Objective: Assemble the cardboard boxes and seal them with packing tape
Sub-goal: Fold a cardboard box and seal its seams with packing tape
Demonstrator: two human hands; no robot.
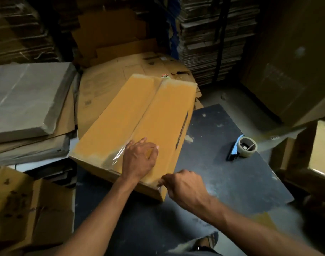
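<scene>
A long yellow-brown cardboard box (121,122) lies across the dark table (222,172), its two top flaps meeting along a centre seam. Clear packing tape (113,157) runs over the near end of the seam, part of it wrinkled and lifted. My left hand (139,157) rests on the right flap near the seam, fingers spread and lightly bent. My right hand (184,185) pinches the tape's end at the box's near corner. A tape dispenser (243,147) with a roll sits on the table to the right, apart from both hands.
Flat cardboard sheets (124,74) lie behind the box. A plastic-wrapped bundle (26,98) sits at left, a brown carton (28,209) at lower left. Tall stacks of flattened cartons (213,34) stand at the back; large boxes (296,61) crowd the right.
</scene>
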